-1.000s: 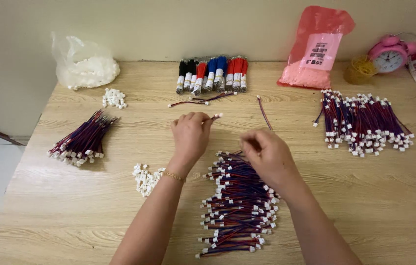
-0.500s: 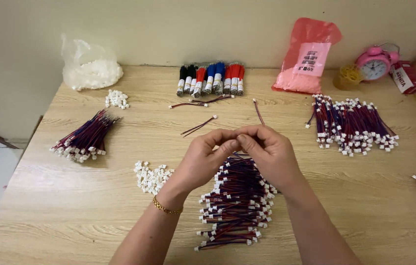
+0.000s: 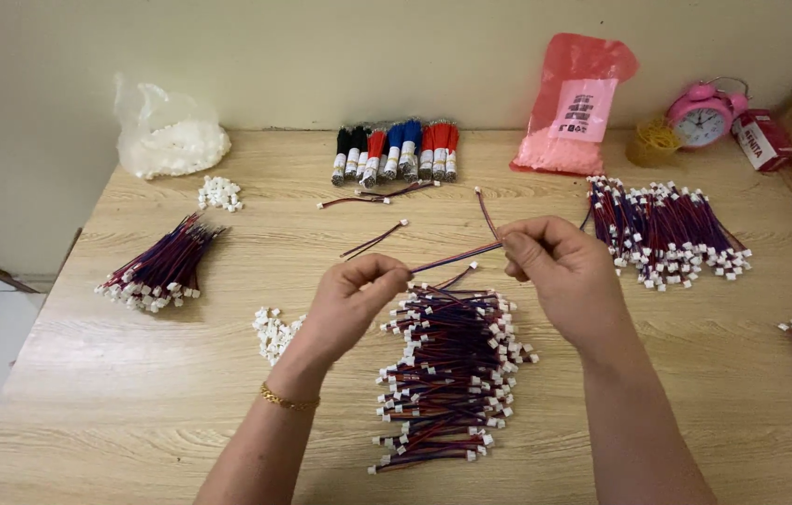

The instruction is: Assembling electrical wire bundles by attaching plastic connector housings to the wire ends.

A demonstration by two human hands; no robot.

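Stretching a short red-and-blue wire lead [image 3: 457,256] at mid-frame, the left hand [image 3: 351,301] and right hand [image 3: 560,266] pinch its ends with closed fingertips above a heap of leads [image 3: 447,374] on the wooden table [image 3: 134,393]

A wooden desk [image 3: 134,393] stands against a pale wall. Along its back edge sit a clear bag [image 3: 170,140] of white bits, a pink bag [image 3: 572,108] and a pink alarm clock [image 3: 701,114]. A row of black, red and blue bundles [image 3: 396,151] lies between the bags.
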